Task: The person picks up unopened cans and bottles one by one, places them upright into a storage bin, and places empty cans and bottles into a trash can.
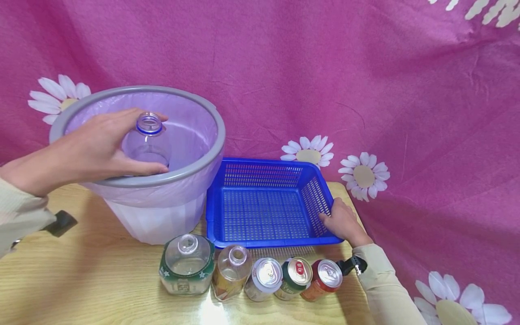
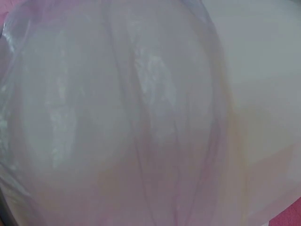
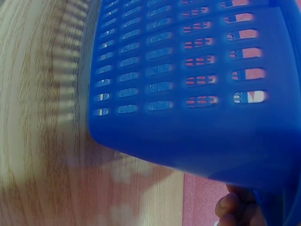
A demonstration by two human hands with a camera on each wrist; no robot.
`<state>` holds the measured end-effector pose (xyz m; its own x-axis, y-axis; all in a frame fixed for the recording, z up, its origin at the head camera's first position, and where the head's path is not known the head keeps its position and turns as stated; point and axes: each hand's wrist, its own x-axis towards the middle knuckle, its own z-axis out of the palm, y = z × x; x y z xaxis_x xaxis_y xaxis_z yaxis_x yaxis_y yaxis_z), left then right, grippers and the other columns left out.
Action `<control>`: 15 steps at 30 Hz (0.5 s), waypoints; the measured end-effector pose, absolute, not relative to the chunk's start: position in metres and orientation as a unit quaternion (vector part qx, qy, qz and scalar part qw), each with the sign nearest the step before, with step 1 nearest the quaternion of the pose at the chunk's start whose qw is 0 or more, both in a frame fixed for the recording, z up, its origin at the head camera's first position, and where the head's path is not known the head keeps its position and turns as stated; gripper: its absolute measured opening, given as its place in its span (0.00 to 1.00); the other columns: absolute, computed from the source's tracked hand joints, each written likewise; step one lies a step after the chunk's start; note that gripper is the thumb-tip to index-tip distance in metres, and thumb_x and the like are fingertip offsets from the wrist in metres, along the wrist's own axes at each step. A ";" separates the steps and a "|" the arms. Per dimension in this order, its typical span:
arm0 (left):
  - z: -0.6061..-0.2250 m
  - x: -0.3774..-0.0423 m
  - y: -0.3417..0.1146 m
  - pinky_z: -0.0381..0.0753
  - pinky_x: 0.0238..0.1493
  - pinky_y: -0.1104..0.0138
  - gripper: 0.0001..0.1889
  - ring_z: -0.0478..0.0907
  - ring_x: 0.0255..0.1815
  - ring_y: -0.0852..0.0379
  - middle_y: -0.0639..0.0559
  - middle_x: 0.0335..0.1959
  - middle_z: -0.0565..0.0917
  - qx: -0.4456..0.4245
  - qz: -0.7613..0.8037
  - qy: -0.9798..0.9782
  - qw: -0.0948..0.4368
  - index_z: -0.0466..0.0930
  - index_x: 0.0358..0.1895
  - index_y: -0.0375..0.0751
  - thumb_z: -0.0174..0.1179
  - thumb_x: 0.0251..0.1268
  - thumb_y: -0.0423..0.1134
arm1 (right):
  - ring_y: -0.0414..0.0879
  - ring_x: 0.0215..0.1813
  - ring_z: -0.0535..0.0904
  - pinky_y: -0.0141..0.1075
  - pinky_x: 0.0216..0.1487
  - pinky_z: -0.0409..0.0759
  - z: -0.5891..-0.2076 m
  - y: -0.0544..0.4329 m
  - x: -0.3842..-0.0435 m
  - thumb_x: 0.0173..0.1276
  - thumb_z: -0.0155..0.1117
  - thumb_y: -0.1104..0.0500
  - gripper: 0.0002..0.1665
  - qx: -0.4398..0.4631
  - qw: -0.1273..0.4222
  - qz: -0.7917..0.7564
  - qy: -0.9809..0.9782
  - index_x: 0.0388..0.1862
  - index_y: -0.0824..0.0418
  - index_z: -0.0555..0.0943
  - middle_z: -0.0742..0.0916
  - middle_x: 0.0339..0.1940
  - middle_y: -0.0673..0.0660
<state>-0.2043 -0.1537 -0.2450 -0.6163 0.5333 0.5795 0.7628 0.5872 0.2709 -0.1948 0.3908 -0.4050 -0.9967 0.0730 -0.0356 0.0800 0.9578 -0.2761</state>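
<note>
Tabletop (image 1: pixel 101 284) — left grip (image 1: pixel 97 146) holds clear bottle (image 1: pixel 149 143).

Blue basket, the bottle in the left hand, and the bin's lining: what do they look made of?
Blue basket: likely moulded plastic, semi-gloss, with one even colour and regular slots.
Bottle: probably clear, glossy plastic, see-through with bright glints, though glass can't be ruled out.
Lining: apparently thin, translucent plastic film, with wrinkles and shiny highlights.

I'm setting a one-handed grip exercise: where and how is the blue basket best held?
Likely the right end's rim, from the right: the blue basket is open-topped, giving an edge to hook, and the bin crowds its left end. The right hand grips there.
</note>
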 end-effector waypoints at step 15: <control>-0.242 -0.202 -0.154 0.78 0.60 0.61 0.54 0.85 0.55 0.39 0.41 0.53 0.88 -0.369 -0.264 -0.865 0.214 0.74 0.71 0.38 0.87 0.32 0.49 | 0.63 0.45 0.82 0.59 0.50 0.82 -0.405 0.391 -0.194 0.71 0.61 0.52 0.29 0.045 0.021 -0.143 0.988 0.55 0.76 0.68 0.83 0.43 0.71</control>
<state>-0.2017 -0.1537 -0.2419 -0.6369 0.5249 0.5647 0.7509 0.5884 0.3000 -0.1940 0.3907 -0.4047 -0.9950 0.0830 -0.0553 0.0953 0.9549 -0.2814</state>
